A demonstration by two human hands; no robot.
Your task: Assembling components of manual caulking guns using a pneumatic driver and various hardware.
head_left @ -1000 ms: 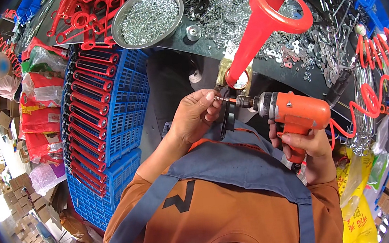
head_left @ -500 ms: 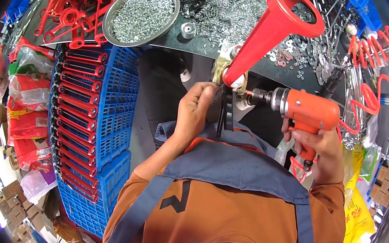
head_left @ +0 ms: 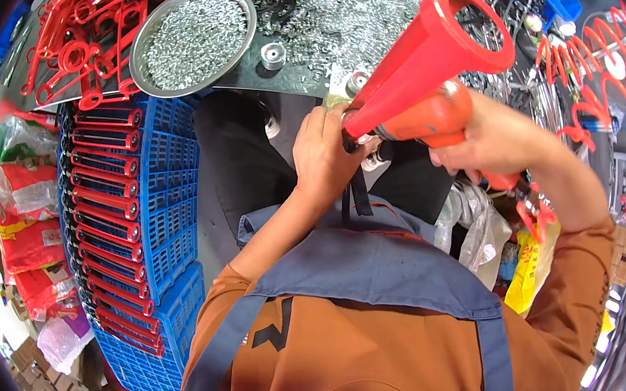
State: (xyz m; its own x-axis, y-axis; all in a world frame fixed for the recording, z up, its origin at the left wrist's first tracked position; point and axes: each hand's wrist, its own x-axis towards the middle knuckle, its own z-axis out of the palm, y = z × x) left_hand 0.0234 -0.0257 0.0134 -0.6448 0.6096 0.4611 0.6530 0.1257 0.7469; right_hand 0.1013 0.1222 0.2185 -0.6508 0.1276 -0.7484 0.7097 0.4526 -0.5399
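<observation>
My right hand (head_left: pixel 494 138) is wrapped round the grip of an orange-red air screwdriver (head_left: pixel 430 116). The tool's front end points left, toward the narrow lower end of a long red part (head_left: pixel 414 70) with a big ring at its top. That part stands tilted up to the right, partly in front of the tool. My left hand (head_left: pixel 323 148) closes round its narrow end, the fingertips touching there. What the driver's tip meets is hidden behind the red part and my fingers. A black strip hangs just below my left hand.
A metal bowl (head_left: pixel 194 41) of small silver fasteners sits at the table's left, beside a pile of red parts (head_left: pixel 77 56). Loose silver hardware (head_left: pixel 355 19) covers the table behind. Blue crates (head_left: pixel 169 203) with stacked red parts stand left. A coiled red hose (head_left: pixel 598 74) hangs right.
The screwdriver has swung up and left, from pointing beside the red part to right behind its lower end. My left hand has come in closer round that end.
</observation>
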